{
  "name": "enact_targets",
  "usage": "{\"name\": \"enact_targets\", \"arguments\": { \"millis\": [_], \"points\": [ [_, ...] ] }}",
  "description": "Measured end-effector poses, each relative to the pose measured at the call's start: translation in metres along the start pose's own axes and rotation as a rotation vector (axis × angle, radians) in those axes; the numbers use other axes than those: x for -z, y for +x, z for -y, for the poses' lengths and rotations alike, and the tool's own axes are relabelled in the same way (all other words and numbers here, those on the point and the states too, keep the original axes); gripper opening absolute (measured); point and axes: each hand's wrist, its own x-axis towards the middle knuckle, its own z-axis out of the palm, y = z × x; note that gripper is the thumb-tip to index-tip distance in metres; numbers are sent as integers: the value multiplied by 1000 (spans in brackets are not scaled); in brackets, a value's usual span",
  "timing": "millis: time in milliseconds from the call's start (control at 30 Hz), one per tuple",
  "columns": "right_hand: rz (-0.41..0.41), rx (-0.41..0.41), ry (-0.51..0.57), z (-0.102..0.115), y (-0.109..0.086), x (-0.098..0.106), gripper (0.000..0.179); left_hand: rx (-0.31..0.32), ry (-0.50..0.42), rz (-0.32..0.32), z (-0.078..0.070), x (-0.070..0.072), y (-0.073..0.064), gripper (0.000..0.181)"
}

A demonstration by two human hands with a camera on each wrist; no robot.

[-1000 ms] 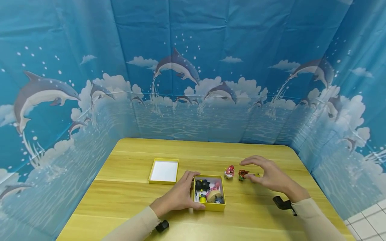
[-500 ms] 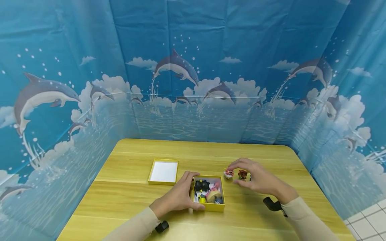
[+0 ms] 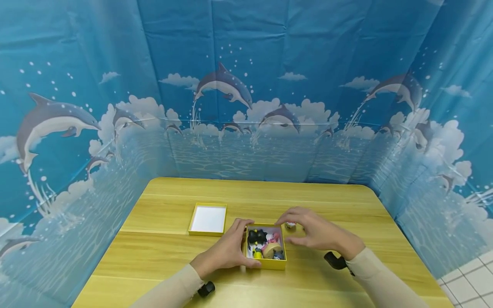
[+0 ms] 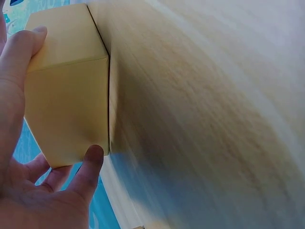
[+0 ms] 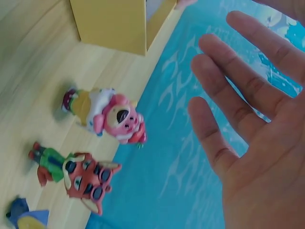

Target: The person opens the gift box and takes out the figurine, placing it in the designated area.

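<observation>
Left hand [image 3: 227, 250]: grip clamped on the left side of a square, open-topped yellow card box [image 3: 271, 265], thumb at the near side, fingers round the left. The box sits flat on the pale yellow wood-grain worktop [image 3: 154, 256].

Box contents: yellow piece [image 3: 257, 253], near left; dark grey figure [image 3: 278, 254], near right; round tan piece [image 3: 271, 248] between; black figure [image 3: 257, 236], far left; pink piece [image 3: 275, 236], far right.

Right hand [image 3: 317, 231]: grip apart, nothing seen held, raised beside the box's right wall.

Governing relation: the pink plastic-looking bear figurine in white and yellow [image 5: 121, 119] stands upright on the worktop, long axis vertical, just right of the box and not touching it. It lies below the right grip, which is the nearer; in the head view it shows between finger and thumb.

Alongside, further right: red-brown fox figurine in green jacket [image 5: 90, 174], upright; then a blue-and-yellow piece [image 5: 27, 215].

Far left: shallow square yellow lid, white inside [image 3: 208, 219]. Beyond: blue dolphin-print curtain [image 3: 246, 162].

Obscured: fox, behind the right hand in the head view; blue-and-yellow piece, cut off by the right wrist view's edge. Box contents overlap; exact count cannot be told.
</observation>
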Motion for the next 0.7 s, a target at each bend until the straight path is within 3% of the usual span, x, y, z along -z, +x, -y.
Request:
{"name": "enact_targets", "arguments": {
  "millis": [400,700],
  "points": [
    [194,-10,11,13,18,-15,42,-9,33,-9,-1,-2,-1,127],
    [233,20,-12,17,32,-22,40,-35,43,-22,-1,-2,-1,126]
  ]
}}
